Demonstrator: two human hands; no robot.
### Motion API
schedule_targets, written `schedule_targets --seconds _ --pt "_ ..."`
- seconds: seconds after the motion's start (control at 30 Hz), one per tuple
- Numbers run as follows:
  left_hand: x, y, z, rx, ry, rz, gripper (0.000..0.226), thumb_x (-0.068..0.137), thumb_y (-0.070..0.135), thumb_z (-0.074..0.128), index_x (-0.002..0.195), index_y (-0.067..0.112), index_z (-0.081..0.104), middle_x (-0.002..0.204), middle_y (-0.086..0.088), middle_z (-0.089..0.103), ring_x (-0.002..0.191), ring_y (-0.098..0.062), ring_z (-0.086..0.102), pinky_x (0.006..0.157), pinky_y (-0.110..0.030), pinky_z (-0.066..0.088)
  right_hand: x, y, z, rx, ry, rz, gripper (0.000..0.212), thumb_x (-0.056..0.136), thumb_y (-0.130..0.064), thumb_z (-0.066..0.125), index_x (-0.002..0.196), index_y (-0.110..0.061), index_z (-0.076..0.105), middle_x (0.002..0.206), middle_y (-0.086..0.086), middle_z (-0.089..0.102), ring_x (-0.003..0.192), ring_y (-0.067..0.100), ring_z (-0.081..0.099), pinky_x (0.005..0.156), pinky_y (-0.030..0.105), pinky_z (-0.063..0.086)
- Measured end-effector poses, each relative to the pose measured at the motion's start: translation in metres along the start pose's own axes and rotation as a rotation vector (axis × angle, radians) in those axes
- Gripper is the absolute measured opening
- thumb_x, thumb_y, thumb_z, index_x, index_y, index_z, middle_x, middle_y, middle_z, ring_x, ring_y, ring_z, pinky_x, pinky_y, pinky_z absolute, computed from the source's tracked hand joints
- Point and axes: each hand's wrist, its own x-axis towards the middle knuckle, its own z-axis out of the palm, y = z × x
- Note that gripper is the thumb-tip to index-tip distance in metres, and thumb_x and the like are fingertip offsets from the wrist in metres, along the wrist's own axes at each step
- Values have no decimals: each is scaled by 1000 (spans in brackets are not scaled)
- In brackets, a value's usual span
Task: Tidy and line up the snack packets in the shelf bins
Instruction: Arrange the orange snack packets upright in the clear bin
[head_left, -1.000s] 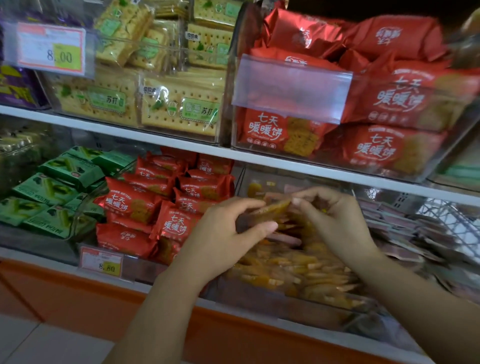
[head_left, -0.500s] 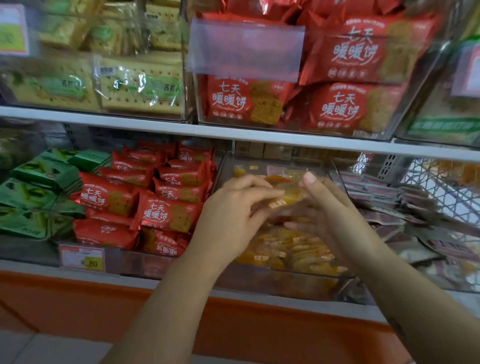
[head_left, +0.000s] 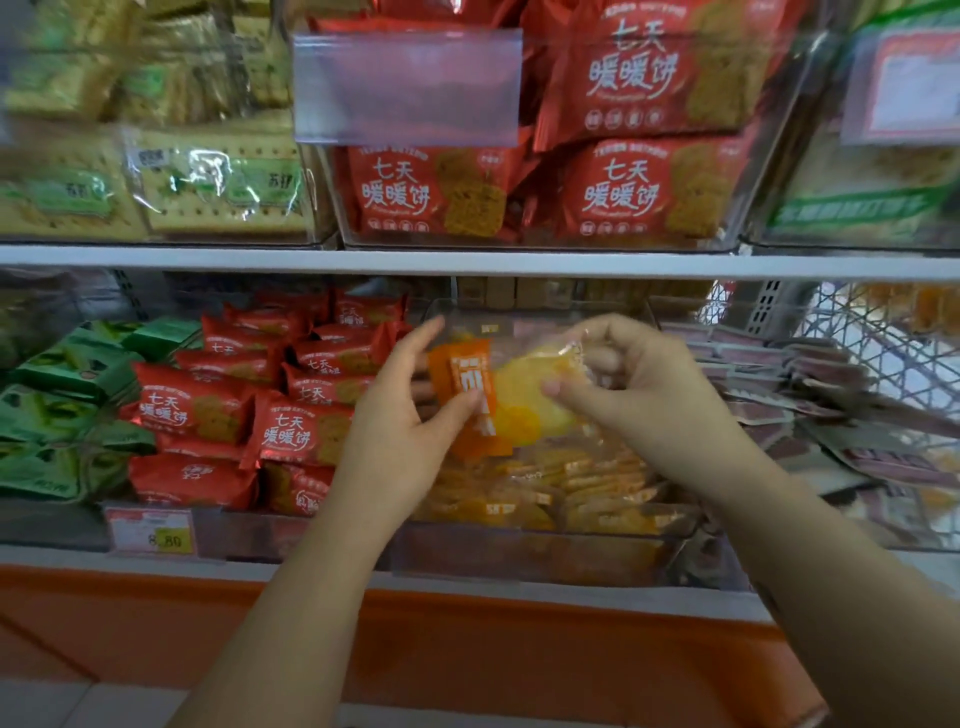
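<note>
Packet of orange snacks (head_left: 498, 395) hung mid-frame above the bin (head_left: 519, 551), left hand (head_left: 400, 421) and right hand (head_left: 649, 395) pinching its ends, probably squaring it for stacking.

Left hand (head_left: 402, 421) pinching, thumb forward; right hand (head_left: 644, 389) pinching, fingers (head_left: 610, 338) curled.

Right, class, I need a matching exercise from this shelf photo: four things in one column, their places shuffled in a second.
Things
1. orange-and-yellow packet
2. green packets
3. price tag
4. blank label holder

Places
a. on the front of the upper bin
b. pinched between the left hand and the right hand
c. far left of the lower shelf
d. just below the lower red packets

Pairs: 1-b, 2-c, 3-d, 4-a
</note>
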Motion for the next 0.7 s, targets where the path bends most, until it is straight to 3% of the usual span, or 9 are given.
schedule_targets --seconds 0.1,0.17,0.23,0.37,0.43,0.5,0.6,0.7 --pt "2 -3 1 -31 180 43 36 89 9 62 103 40 49 98 10 63 82 6 62 67 -9 48 1 -7 8 192 62 6 18 81 -3 67 92 -15 59 67 -4 61 55 0 58 48 13 48" --pt "3 -4 2 -20 263 59 31 90 8 61 95 36 50 93 12 63 80 8 61 66 -7 46 2 -6 11 153 11 24 23 83 -4 67 99 -18 59 91 -4 69 72 3 67 59 21 55" --pt "3 -4 3 0 278 71 28 90 9 61 92 35 51 92 12 64 80 7 61 66 -7 45 2 -1 11 -34 11 -39 25 85 -7 65 102 -24 60 98 -7 70 80 7 68 71 29 57" --pt "6 -13 -8 160 175 96 28 89 10 63 105 32 55 97 17 63 92 4 61 80 -12 48 -3 1 -2 -391 131 -330 27 88 -11 62 111 -25 62 98 -22 63 89 -3 61 78 10 46" --pt "8 -23 -17 394 120 141 27 87 14 65 109 29 61 96 21 62 97 -3 61 93 -31 48 -3 6 -9 -532 124 -373 28 89 -11 61 115 -22 62 97 -28 57 90 -6 56 77 2 39" --pt "8 -27 -22 658 -29 150 19 87 25 65 106 32 67 100 19 64 114 -12 56 105 -52 33 0 12 -14 -600 72 -321 30 90 -13 60 116 -26 61 94 -23 58 88 -5 53 74 1 38" --pt "13 -21 -19 901 -279 80 22 94 37 53 112 38 65 121 17 62 140 -9 26 117 -50 3 5 17 -16 -573 73 -278 28 90 -17 60 115 -29 60 87 -22 60 76 -8 54 65 3 39" --pt "28 -14 -18 937 -377 51 24 95 39 50 115 42 63 131 17 56 142 -5 20 116 -46 -5 7 20 -15 -560 75 -271 26 89 -17 61 114 -27 61 86 -33 54 76 -15 53 64 3 38"
